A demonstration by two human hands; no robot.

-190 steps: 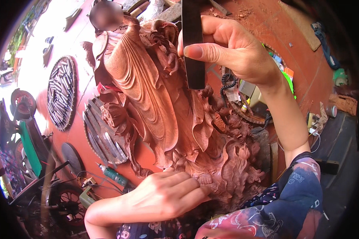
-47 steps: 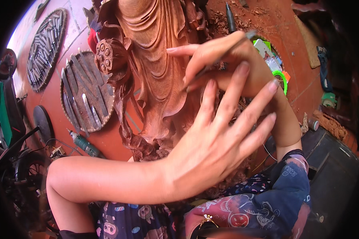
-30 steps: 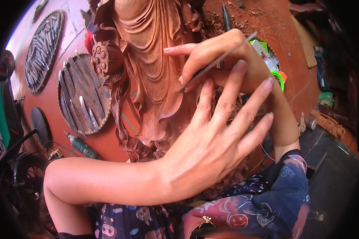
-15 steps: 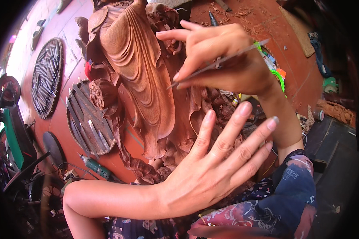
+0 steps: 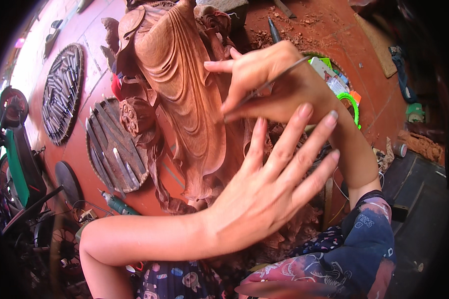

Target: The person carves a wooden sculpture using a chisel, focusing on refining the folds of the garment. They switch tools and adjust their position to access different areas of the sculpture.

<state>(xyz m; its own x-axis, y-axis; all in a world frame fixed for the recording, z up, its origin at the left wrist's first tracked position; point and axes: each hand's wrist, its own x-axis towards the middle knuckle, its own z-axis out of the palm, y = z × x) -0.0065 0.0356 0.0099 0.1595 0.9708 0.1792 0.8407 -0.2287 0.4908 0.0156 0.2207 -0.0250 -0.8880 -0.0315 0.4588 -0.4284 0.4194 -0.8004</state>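
Observation:
A carved brown wooden statue (image 5: pixel 184 99) with flowing robe folds stretches in front of me. My right hand (image 5: pixel 279 82) is over its right side, pinching a thin, flat metal tool (image 5: pixel 274 79) between thumb and fingers, with the index finger stretched out to the left. The tool's lower tip is close to the robe; whether it touches cannot be made out. My left hand (image 5: pixel 269 184) is held across the statue's lower part with fingers spread, holding nothing. It hides much of the carved base. The fingertips come up near my right wrist.
Left of the statue are a round tray of long tools (image 5: pixel 118 149) and a farther basket full of metal chisels (image 5: pixel 62 94). A green power tool (image 5: pixel 118 204) lies near my left forearm. Wood chips (image 5: pixel 304 30) litter the tiles beyond, and a bright green ring (image 5: pixel 353 107) is at right.
The view has shifted a little, so the statue and trays sit farther right. My right hand and the tool have dropped slightly along the robe. My left hand stays spread.

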